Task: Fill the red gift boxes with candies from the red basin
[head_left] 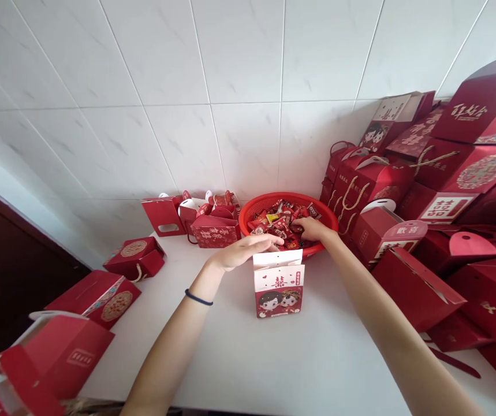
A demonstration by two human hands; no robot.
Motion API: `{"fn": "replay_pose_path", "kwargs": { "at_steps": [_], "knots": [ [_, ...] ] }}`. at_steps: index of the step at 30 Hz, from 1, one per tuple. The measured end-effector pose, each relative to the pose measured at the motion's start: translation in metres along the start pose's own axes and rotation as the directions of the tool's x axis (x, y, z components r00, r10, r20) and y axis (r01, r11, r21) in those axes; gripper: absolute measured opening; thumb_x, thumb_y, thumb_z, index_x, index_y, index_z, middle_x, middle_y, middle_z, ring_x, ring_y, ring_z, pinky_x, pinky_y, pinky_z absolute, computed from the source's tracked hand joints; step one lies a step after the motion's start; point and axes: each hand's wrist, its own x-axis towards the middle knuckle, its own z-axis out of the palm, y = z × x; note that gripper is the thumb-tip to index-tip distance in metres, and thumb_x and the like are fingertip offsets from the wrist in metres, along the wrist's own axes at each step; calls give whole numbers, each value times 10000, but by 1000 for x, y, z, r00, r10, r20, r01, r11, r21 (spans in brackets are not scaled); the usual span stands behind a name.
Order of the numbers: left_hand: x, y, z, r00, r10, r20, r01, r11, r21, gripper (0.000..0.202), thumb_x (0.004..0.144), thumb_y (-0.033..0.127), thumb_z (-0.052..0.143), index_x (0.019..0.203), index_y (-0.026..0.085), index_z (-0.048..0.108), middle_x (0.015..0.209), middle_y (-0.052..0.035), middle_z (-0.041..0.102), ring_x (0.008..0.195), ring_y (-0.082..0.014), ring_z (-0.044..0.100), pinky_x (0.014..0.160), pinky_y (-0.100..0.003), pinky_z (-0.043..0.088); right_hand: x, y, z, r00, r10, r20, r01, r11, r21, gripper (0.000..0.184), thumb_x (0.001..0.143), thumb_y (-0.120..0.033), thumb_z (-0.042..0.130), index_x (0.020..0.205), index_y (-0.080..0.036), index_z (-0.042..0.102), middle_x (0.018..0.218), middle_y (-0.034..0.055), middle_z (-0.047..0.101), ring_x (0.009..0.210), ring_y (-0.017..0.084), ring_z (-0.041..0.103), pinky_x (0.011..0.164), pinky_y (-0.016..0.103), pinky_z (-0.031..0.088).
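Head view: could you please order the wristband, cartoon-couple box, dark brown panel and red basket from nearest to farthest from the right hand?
1. Red basket: the right hand is inside it.
2. Cartoon-couple box: on the basket's near side.
3. Wristband: left of the box.
4. Dark brown panel: far left.

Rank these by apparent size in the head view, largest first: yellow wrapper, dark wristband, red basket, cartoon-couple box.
1. Red basket
2. Cartoon-couple box, though nearer the camera
3. Dark wristband
4. Yellow wrapper
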Motion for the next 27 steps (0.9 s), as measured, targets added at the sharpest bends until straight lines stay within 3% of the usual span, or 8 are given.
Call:
{"fn": "replay_pose_path", "kwargs": {
  "at_steps": [5,8,11,16,18,23,27],
  "knots": [
    [12,-8,-14,996,37,-86,-50,987,-150,554,886,629,645,1181,162,679,1081,-126,748,967,-211,705,914,-366,532,-2,5,-2,983,-3,-182,64,942,329,45,635,-192,657,678,-188,648,687,9,688,764,211,662,717,274,526],
    [27,-8,-21,980,35,-195,-41,999,-28,411,906,486,668,1124,140,700,1065,-125,762,953,-194,712,926,-364,544,-4,3,-4,964,41,-262,108,841,530,90,654,-273,602,672,-186,613,647,5,671,668,177,633,612,251,515],
    [47,-7,-25,975,18,-221,29,978,207,246,915,289,634,1084,136,725,1034,-107,785,954,-189,719,930,-365,548,-8,2,-5,958,93,-270,119,730,673,95,627,-277,598,654,-186,597,657,41,695,624,177,645,551,242,510],
    [90,-9,-14,994,-95,45,47,786,616,245,867,145,583,1021,171,772,1067,-77,799,980,-205,733,904,-319,546,-12,2,-5,953,148,-263,117,623,773,105,607,-270,637,627,-189,574,626,36,680,571,152,620,564,240,518],
    [105,-12,-11,991,-114,71,35,733,679,257,795,107,626,985,185,780,1082,-70,795,998,-228,725,927,-319,527,-12,3,-5,954,155,-255,113,604,789,123,613,-275,663,641,-187,582,618,30,671,558,149,610,569,248,517],
    [127,-18,-28,998,-57,-30,59,631,773,473,670,32,644,1116,156,745,1241,-148,728,1191,-317,636,1012,-354,468,-11,4,-4,948,177,-265,121,569,813,168,636,-290,716,674,-187,589,626,24,664,570,155,619,580,262,516],
    [130,-20,-44,996,-80,-39,78,577,813,506,654,6,625,1118,162,752,1143,-132,763,1082,-299,683,930,-336,503,-9,8,-3,933,201,-299,153,531,833,215,637,-331,746,722,-198,600,649,24,676,596,174,642,579,276,532]
  ]
}}
